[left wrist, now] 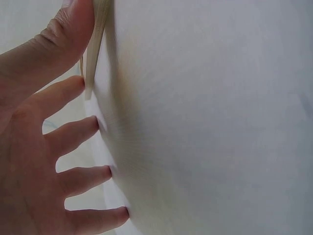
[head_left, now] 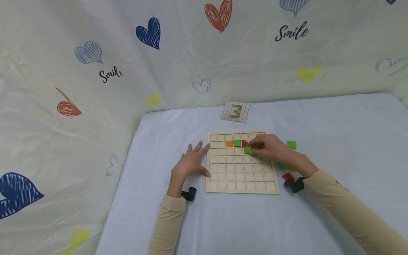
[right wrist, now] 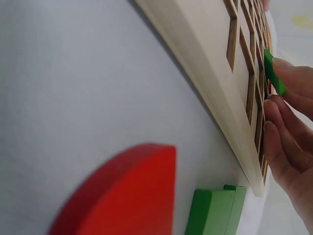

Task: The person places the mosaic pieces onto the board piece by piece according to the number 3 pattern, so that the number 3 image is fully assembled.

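Green square tile (head_left: 247, 150) in the person's right hand (head_left: 267, 147), over the wooden grid board (head_left: 223, 176), one row nearer than the tiles already down. Right grip: thumb and forefinger pinch the tile by its edge, remaining fingers close over the cells. Right wrist view shows the tile slanted; cannot tell whether any edge has entered a cell.

Far part of the board, left to right: orange tile (head_left: 229, 143), second green tile (head_left: 237, 143), red tile (head_left: 244, 143), side by side in one row. Nearer rows look bare where visible.

Left hand (head_left: 189, 163) at the board's left side, holding nothing, fingers spread wide; thumb and forefinger touch the edge, seemingly steadying it.

Just right of the board, partly behind the right arm: loose green pieces (head_left: 291, 144), a loose orange piece (head_left: 293, 169) and a loose red quarter-round (head_left: 288, 176).

Beyond the board, a pattern card (head_left: 236, 111) with a longer coloured figure. Judged against it, work looks early: top row apparently done, fourth tile in hand, most of the figure left.

White-covered tabletop (head_left: 236, 223) beneath; heart-printed backdrop (head_left: 248, 56) behind.
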Available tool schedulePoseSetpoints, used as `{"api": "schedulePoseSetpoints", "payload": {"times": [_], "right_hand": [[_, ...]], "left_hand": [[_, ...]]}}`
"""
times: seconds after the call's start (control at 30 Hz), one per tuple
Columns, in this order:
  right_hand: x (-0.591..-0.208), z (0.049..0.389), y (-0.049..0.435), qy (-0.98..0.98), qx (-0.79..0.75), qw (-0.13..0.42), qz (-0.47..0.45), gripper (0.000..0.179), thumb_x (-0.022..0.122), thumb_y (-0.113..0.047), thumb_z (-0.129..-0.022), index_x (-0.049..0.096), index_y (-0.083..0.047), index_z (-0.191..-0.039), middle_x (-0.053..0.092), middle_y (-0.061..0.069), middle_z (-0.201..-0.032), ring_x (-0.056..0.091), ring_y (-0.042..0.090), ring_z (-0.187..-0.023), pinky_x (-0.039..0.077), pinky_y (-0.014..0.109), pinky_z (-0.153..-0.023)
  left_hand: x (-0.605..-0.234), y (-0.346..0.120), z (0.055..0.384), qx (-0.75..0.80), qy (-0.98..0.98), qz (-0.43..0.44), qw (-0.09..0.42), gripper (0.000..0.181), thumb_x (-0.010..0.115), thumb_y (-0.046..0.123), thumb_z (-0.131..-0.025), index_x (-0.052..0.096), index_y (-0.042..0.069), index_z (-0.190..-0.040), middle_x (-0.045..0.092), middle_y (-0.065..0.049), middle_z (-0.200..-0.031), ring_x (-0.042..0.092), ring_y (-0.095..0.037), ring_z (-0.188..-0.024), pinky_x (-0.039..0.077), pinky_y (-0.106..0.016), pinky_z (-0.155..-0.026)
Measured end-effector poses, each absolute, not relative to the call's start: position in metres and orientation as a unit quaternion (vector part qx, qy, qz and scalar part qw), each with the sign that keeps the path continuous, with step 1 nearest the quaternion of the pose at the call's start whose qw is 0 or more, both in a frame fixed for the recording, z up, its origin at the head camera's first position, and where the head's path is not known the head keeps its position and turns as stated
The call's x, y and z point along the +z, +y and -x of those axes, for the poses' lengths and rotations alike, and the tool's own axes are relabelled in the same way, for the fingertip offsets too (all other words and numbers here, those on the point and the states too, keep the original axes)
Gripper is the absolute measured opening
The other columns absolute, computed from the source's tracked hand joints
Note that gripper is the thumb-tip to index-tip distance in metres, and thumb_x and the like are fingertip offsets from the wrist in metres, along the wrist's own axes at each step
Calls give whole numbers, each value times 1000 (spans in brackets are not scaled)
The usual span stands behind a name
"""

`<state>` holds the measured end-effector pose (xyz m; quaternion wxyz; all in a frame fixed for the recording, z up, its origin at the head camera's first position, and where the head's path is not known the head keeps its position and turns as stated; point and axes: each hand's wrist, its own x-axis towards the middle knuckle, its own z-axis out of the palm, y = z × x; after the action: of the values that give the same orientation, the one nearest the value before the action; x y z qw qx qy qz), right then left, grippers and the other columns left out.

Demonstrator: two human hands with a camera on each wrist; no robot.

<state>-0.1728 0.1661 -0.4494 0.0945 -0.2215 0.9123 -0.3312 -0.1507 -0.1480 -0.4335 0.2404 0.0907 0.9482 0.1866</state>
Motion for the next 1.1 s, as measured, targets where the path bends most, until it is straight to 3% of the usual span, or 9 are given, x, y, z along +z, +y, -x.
{"api": "schedulePoseSetpoints", "payload": {"times": [0.5,1.1], "right_hand": [[-452,174,165,911,-326,95,236,30,82,-11,-87,76,-1,-115,73,5,-100,65,16,-85,56,33,-77],[-456,176,162,911,-322,96,241,30,83,-9,-86,75,-1,-114,71,4,-96,67,16,-86,58,36,-79]], "left_hand": [[-432,-147,150,189,948,-92,238,116,95,29,-70,28,27,-164,12,-5,-174,1,-44,-159,16,-71,-121],[-431,-147,150,187,949,-91,238,116,95,29,-70,28,28,-164,12,-5,-174,0,-43,-159,16,-71,-122]]}}
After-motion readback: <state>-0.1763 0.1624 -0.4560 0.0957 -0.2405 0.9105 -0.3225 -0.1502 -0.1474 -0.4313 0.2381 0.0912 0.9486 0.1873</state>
